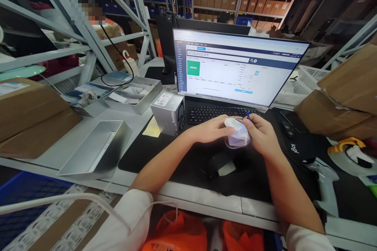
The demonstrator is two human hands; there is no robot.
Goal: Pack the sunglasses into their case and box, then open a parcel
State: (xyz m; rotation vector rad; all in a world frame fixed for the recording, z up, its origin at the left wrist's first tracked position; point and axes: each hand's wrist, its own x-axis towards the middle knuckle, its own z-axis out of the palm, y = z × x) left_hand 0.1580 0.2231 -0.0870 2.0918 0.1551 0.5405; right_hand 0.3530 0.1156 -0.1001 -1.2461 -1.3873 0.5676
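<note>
Holding a white bundle are the left hand and right hand.

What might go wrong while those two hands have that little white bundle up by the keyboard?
The white bundle is held only by the fingers of the left hand and right hand, so it might slip. The silver box stands beside the left forearm, so a sideways swing might bump it. The white cable passes in front of the left sleeve and might snag.
</note>
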